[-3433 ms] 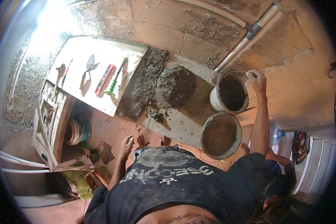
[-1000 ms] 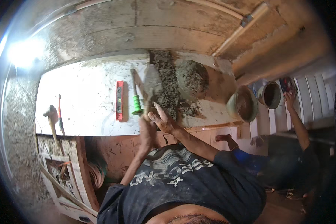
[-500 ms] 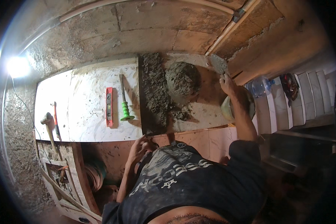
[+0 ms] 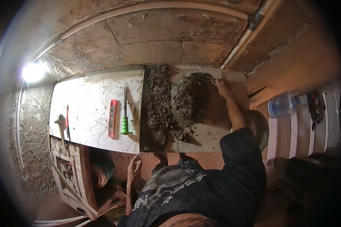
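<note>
My right hand (image 4: 224, 89) is closed round the handle of a trowel (image 4: 202, 76). The dark blade lies at the far side of a grey mortar mound (image 4: 187, 99); I cannot tell whether it touches. Left of the mound, a band of rough mortar (image 4: 155, 109) runs along the edge of white tiles (image 4: 96, 132). My left hand (image 4: 134, 166) hangs near the tiles' front edge, fingers loosely bent and apart, holding nothing that I can see. On the tiles lie a red spirit level (image 4: 112, 118) and a chisel (image 4: 125, 113) with a green hand guard.
A mallet (image 4: 60, 120) and a red-handled tool (image 4: 67, 123) lie at the left. A round bucket (image 4: 262, 130) stands by my right arm. Farther right are a clear plastic bottle (image 4: 280, 106) and stairs (image 4: 285, 140). A bright lamp (image 4: 35, 72) shines at far left.
My right hand has swung the trowel left, from the right of the mortar mound to its far side. My left hand has dropped slightly nearer to me. The whole view has shifted.
</note>
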### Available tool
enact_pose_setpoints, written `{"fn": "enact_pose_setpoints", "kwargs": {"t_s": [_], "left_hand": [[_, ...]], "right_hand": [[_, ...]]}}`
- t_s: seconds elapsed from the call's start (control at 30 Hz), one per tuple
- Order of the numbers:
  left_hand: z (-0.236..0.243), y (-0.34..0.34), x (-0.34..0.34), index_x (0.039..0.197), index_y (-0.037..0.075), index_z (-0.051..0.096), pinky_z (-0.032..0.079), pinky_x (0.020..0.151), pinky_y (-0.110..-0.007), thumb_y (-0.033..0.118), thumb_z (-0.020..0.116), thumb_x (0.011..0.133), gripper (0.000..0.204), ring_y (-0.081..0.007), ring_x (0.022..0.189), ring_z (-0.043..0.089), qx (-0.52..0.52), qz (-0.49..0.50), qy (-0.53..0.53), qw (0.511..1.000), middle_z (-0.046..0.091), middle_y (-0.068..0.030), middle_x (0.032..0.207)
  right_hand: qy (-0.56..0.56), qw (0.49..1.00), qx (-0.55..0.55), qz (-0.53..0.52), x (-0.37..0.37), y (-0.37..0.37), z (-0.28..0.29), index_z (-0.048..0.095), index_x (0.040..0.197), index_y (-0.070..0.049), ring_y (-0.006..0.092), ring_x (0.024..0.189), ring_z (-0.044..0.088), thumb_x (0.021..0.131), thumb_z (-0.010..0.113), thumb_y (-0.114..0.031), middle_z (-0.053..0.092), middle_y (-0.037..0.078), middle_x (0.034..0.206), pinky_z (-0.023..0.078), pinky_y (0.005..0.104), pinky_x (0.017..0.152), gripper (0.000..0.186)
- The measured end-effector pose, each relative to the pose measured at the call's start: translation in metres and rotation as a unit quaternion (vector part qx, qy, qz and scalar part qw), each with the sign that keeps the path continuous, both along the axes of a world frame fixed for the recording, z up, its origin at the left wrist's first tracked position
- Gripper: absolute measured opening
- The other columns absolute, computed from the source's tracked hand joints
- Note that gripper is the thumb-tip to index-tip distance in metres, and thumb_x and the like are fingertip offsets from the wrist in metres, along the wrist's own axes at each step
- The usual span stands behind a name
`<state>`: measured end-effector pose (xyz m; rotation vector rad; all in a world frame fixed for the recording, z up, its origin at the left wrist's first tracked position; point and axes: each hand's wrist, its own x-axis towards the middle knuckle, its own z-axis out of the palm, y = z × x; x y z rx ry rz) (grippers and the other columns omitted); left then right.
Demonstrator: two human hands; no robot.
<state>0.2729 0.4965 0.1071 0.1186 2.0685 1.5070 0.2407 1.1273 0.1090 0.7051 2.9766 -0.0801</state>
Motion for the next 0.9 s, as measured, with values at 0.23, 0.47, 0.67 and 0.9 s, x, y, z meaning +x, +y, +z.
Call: {"fn": "enact_pose_setpoints", "kwargs": {"t_s": [0.23,0.47,0.67,0.9], "left_hand": [[-0.045,-0.003,0.045,0.127,0.002,0.046,0.044,0.089,-0.032,0.028,0.054,0.092,0.045,-0.0212,0.106,0.056,-0.070,-0.005,-0.051,0.996,0.058,-0.0129,0.118],[-0.029,0.020,0.058,0.128,0.001,0.045,0.044,0.090,-0.034,0.032,0.053,0.092,0.048,-0.0239,0.108,0.055,-0.090,0.028,-0.092,0.991,0.057,-0.0160,0.118],[-0.023,0.028,0.054,0.128,0.000,0.045,0.044,0.090,-0.034,0.031,0.054,0.092,0.048,-0.0255,0.108,0.055,-0.123,0.012,-0.092,0.988,0.057,-0.0193,0.118],[-0.013,0.033,0.051,0.128,0.001,0.045,0.043,0.090,-0.034,0.031,0.054,0.091,0.048,-0.0241,0.107,0.055,-0.090,0.071,-0.094,0.989,0.057,-0.0171,0.118]], "right_hand": [[-0.060,0.997,-0.053,0.007,0.006,0.037,-0.016,0.041,0.121,-0.002,0.0382,0.102,0.056,0.083,0.042,0.002,0.053,0.023,0.117,0.046,0.0464,0.085,0.038],[-0.073,0.990,-0.118,-0.020,0.054,0.076,0.043,0.041,0.125,-0.004,0.0401,0.110,0.052,0.085,0.051,-0.024,0.055,0.024,0.116,0.042,0.0472,0.091,0.046],[-0.101,0.967,-0.207,0.111,0.033,0.022,0.108,0.041,0.132,-0.002,0.0379,0.118,0.046,0.085,0.051,-0.052,0.048,0.022,0.128,0.038,0.0425,0.098,0.069],[-0.089,0.939,-0.293,0.155,-0.060,0.024,0.007,0.036,0.136,-0.004,0.0353,0.128,0.036,0.085,0.044,-0.061,0.041,0.020,0.136,0.033,0.0453,0.102,0.077]]}}
